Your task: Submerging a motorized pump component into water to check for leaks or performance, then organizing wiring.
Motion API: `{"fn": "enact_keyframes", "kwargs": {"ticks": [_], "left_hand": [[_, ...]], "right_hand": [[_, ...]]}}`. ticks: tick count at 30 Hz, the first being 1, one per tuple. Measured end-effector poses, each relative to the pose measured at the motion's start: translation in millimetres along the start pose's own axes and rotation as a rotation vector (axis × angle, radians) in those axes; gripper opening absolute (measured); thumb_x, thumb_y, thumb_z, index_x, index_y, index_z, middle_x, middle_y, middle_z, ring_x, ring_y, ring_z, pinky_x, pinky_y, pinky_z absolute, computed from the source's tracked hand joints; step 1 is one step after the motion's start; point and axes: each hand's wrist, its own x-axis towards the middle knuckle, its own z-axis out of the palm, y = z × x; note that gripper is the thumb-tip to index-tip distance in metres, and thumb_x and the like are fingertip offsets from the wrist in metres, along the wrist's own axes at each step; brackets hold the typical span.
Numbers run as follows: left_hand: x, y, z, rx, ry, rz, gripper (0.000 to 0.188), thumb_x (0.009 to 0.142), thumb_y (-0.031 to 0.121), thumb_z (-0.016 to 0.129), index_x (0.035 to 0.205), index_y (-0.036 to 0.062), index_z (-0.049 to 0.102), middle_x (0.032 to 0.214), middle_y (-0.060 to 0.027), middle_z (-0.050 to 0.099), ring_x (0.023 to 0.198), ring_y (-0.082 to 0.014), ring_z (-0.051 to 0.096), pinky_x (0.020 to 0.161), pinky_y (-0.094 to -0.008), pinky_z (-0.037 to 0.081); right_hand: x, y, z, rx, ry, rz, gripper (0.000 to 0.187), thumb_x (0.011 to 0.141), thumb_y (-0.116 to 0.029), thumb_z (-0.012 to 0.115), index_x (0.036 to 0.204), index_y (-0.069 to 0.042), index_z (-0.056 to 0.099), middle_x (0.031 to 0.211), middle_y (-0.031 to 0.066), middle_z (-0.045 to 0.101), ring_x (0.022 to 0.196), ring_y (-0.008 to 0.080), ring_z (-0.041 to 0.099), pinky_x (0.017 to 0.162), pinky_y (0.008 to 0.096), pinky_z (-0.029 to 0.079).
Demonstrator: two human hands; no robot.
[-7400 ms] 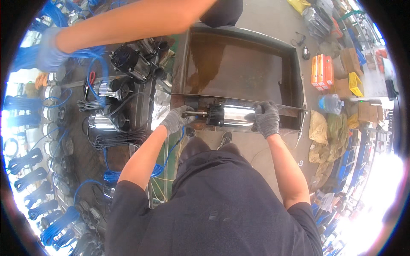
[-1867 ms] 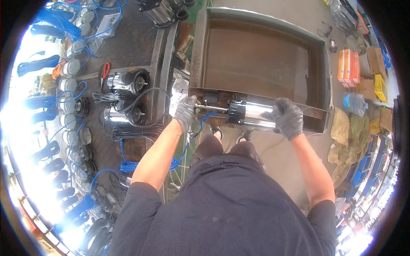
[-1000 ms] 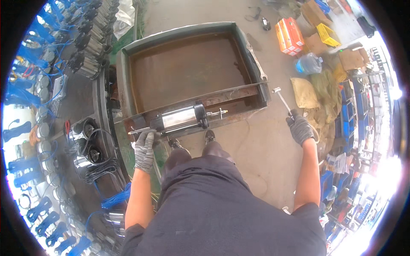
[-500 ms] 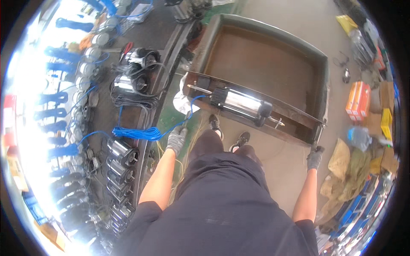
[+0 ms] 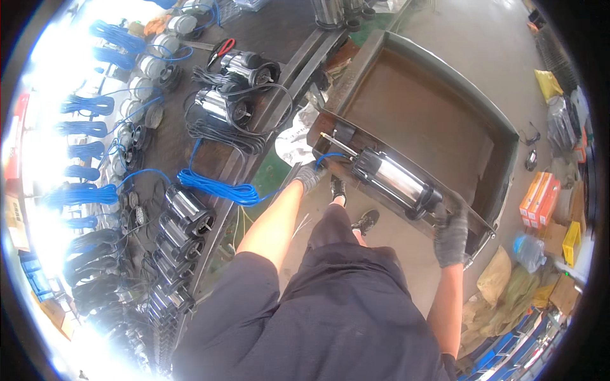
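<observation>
A silver, black-ended motor (image 5: 397,181) with a rod out of its left end lies across the near end of the metal trough (image 5: 511,146). My gloved right hand (image 5: 450,235) is at the motor's right end, its fingers smeared by motion, so its grip is unclear. Beside the trough's near left corner is my gloved left hand (image 5: 308,178). A blue cable (image 5: 222,189) runs from a coil on the bench past this hand to the motor. Whether the left fingers grip the cable is hidden.
On the bench (image 5: 279,47) at left lie two motors with black cords (image 5: 225,105), red-handled pliers (image 5: 222,49), a row of motors (image 5: 184,213) and several blue coils. A white sack (image 5: 295,140) sits by the trough. Orange boxes (image 5: 540,198) and a clear jug (image 5: 528,252) stand at right.
My right hand has left the trough's right corner and moved up and left to the motor's end. My left hand has moved up and right, closer to the trough. The view has shifted.
</observation>
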Motion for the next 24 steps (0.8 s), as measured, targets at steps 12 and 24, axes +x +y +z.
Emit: {"fn": "enact_keyframes", "kwargs": {"ticks": [12,24], "left_hand": [[-209.5,167.7,-282.0,-0.033,-0.231,-0.183,0.036,0.1,0.039,0.066,0.092,0.0034,0.066,0.077,-0.003,0.064,0.073,-0.0141,0.061,0.067,-0.0326,0.05],[-134.2,263.1,-308.1,0.134,0.496,0.483,0.033,0.101,0.025,0.068,0.08,0.0003,0.062,0.064,-0.0058,0.053,0.063,-0.0139,0.046,0.058,-0.035,0.04]], "right_hand": [[56.4,-6.1,28.4,-0.365,-0.25,0.175,0.012,0.087,-0.013,0.064,0.098,-0.007,0.065,0.095,0.0202,0.07,0.089,0.0422,0.067,0.08,0.049,0.053],[76.9,4.3,-15.9,0.045,-0.292,0.256,0.009,0.087,0.002,0.06,0.093,-0.001,0.064,0.087,0.0126,0.068,0.081,0.0245,0.066,0.077,0.0363,0.054]]}}
